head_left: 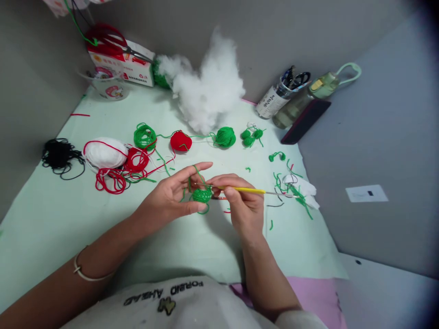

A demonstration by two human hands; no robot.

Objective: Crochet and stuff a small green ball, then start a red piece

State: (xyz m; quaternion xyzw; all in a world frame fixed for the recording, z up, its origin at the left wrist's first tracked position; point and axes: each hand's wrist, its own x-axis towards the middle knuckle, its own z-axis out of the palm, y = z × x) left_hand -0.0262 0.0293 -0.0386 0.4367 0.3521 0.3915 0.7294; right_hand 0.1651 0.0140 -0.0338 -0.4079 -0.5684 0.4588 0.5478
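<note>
My left hand (176, 192) pinches a small green crocheted piece (202, 195) between thumb and fingers, with green yarn looped over its raised index finger. In my right hand (245, 201) is a crochet hook with a yellow handle (245, 189), gripped like a pen. The hook's metal tip lies at the upper edge of the green piece; whether it sits inside a stitch is too small to tell. Behind the hands, on the pale green cloth, lie a loose green yarn coil (144, 136), a red yarn ball (180, 141) and a green yarn ball (225, 137).
White stuffing (209, 82) is heaped at the back. Black yarn (60, 154) and a white yarn ball (105, 153) lie left. Small green crocheted pieces (252, 135) and yarn scraps (298, 194) lie right, near a bottle (305, 100) and phone (306, 121). Red-handled scissors (113, 39) rest on a box.
</note>
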